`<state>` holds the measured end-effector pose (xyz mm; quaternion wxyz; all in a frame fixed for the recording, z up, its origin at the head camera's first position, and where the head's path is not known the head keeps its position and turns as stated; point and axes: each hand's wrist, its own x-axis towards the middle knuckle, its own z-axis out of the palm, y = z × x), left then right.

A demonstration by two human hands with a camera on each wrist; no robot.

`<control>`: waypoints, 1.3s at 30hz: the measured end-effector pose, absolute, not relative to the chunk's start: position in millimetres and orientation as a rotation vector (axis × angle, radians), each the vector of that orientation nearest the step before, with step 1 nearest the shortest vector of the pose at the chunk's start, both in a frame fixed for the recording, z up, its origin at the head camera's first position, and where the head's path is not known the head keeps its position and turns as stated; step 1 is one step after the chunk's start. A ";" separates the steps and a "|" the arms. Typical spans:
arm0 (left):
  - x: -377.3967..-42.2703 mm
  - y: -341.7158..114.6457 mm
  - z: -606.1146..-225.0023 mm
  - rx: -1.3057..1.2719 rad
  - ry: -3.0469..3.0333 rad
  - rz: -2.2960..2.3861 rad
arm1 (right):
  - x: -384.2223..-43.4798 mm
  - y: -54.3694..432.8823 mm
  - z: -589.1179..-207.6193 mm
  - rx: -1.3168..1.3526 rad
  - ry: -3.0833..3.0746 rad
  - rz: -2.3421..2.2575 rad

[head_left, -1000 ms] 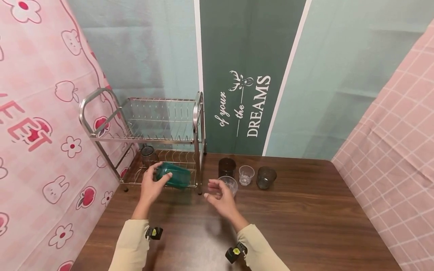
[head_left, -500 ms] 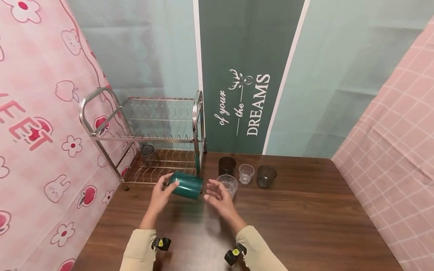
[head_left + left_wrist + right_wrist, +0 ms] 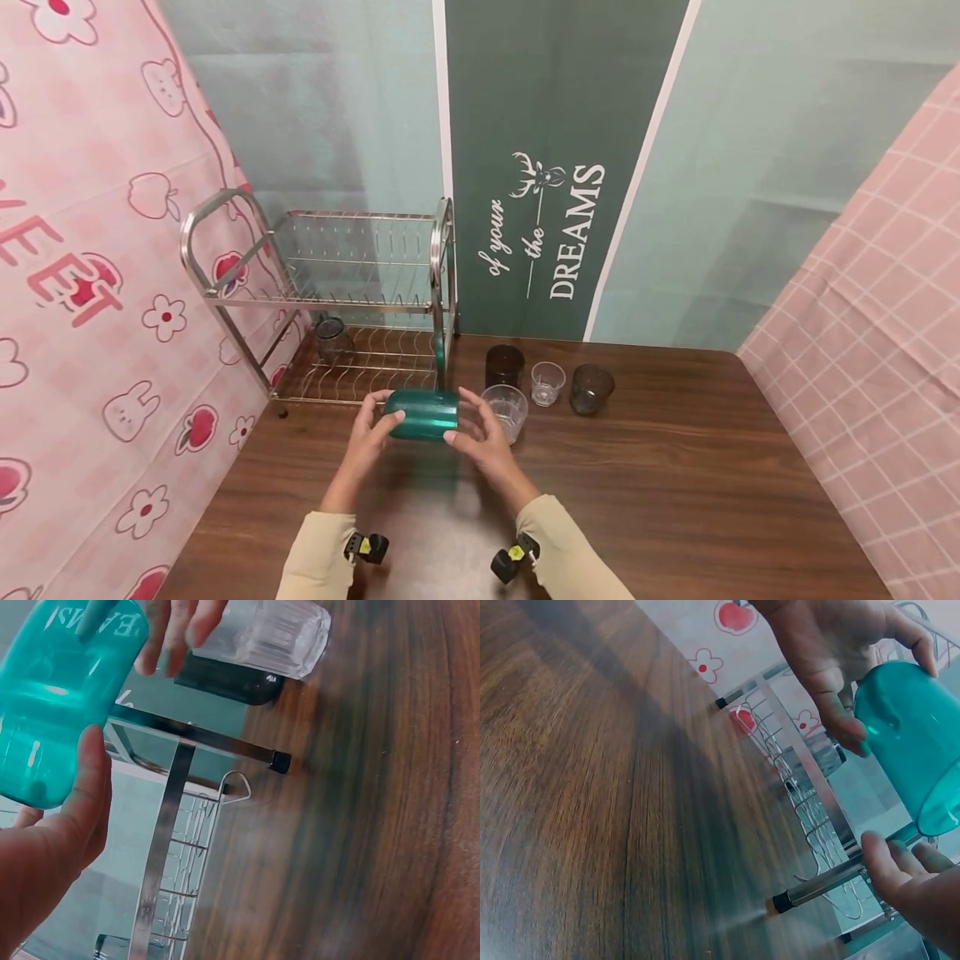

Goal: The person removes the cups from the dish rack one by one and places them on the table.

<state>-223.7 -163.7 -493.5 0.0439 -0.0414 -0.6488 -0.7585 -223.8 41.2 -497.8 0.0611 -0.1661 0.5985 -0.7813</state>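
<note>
A translucent teal tumbler (image 3: 423,415) lies sideways in the air above the table, its open rim pointing right. My left hand (image 3: 369,429) grips it round the base end, with the thumb on the near side. At the rim end is my right hand (image 3: 483,435), thumb and fingers spread around the mouth; in the right wrist view its fingertips (image 3: 881,851) sit close to the rim, and contact is hard to make out. Just behind the right hand stands a clear glass (image 3: 508,410). The left wrist view shows the tumbler (image 3: 67,697) between both hands.
A two-tier metal dish rack (image 3: 337,308) stands at the back left, with a dark glass (image 3: 332,337) on its lower tier. Right of it on the wooden table (image 3: 675,483) are a black cup (image 3: 504,364), a small clear glass (image 3: 547,383) and a grey glass (image 3: 591,389).
My left hand has brought the tumbler from the rack's front rightward and turned it level. The rim now meets the space between my right thumb and fingers; the right hand has barely moved.
</note>
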 end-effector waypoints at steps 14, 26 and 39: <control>-215.4 -161.2 -495.5 -0.259 -2.021 -2.306 | -224.2 40.1 -515.7 -0.524 1.799 -2.455; -214.9 -165.2 -494.7 -0.230 -2.092 -2.076 | -217.0 44.4 -514.9 -0.481 1.829 -2.418; -236.9 -190.6 -489.0 -0.143 -2.389 -1.375 | -205.2 65.8 -482.7 -0.457 2.056 -2.173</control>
